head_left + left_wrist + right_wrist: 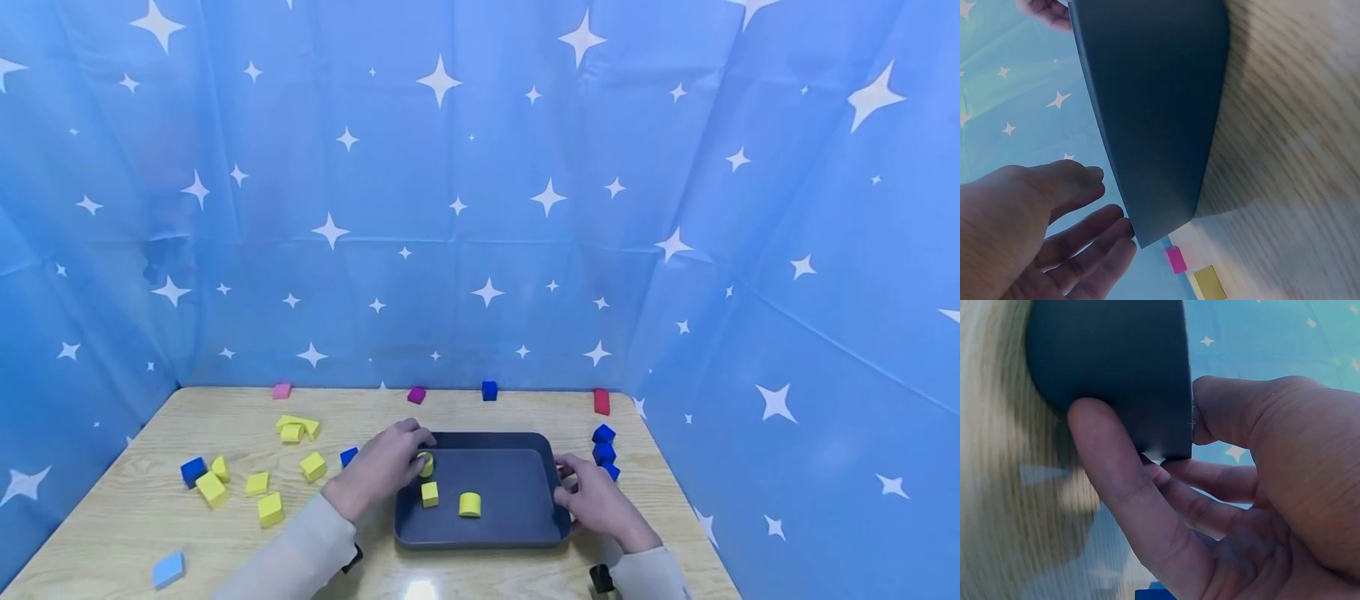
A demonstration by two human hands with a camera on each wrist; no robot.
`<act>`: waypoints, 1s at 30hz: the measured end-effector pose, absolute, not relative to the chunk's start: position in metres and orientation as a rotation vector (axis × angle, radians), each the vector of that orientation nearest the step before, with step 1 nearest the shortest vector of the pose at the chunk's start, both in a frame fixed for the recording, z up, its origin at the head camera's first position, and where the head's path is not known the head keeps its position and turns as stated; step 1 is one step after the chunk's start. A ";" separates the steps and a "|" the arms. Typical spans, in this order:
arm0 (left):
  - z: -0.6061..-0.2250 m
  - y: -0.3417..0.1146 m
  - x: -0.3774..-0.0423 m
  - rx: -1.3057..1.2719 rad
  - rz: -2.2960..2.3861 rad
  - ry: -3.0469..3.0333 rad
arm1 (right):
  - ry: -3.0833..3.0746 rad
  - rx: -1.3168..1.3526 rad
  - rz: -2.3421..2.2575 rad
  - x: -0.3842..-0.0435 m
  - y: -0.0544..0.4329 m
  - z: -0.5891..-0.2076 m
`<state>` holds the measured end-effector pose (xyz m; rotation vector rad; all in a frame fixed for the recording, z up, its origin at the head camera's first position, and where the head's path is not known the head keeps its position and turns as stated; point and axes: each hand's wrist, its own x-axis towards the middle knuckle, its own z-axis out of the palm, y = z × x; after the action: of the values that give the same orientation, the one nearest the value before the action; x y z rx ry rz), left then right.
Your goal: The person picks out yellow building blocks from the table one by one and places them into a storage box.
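Note:
A dark grey tray (510, 477) sits on the table, with a yellow cube (430, 494), a rounded yellow block (470, 505) and another yellow block (426, 464) inside. My left hand (384, 468) is at the tray's back left corner and partly covers that last block. In the left wrist view its fingers (1088, 234) reach the tray's rim, thumb apart from them, with nothing seen between. At the right side, my right hand (600, 502) grips the tray. Its thumb lies at the rim and one finger (1116, 469) against the outer wall in the right wrist view.
Several yellow blocks (271, 509) and a dark blue cube (193, 472) lie left of the tray. Blue blocks (603, 453) line up at the right. Pink (282, 391), magenta (417, 396), blue (490, 391) and red (602, 402) blocks lie along the back edge, before a starry curtain.

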<state>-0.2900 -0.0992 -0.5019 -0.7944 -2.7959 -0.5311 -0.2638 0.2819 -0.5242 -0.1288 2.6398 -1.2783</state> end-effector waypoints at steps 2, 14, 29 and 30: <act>-0.502 -0.101 -0.290 -0.777 -0.518 -2.789 | 2.646 -0.136 -1.276 -0.264 0.282 -0.524; -0.503 -0.113 -0.294 -0.684 -0.519 -2.727 | 2.659 -0.138 -1.266 -0.263 0.280 -0.523; -0.503 -0.126 -0.299 -0.525 -0.596 -2.814 | 2.659 -0.136 -1.260 -0.263 0.280 -0.524; -0.504 -0.127 -0.300 -0.517 -0.598 -2.817 | 2.660 -0.134 -1.259 -0.263 0.280 -0.524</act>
<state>-0.3000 -0.1269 -0.5044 -0.5166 -2.8168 -0.5978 -0.2634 0.2802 -0.5240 -0.1342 2.6598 -1.2590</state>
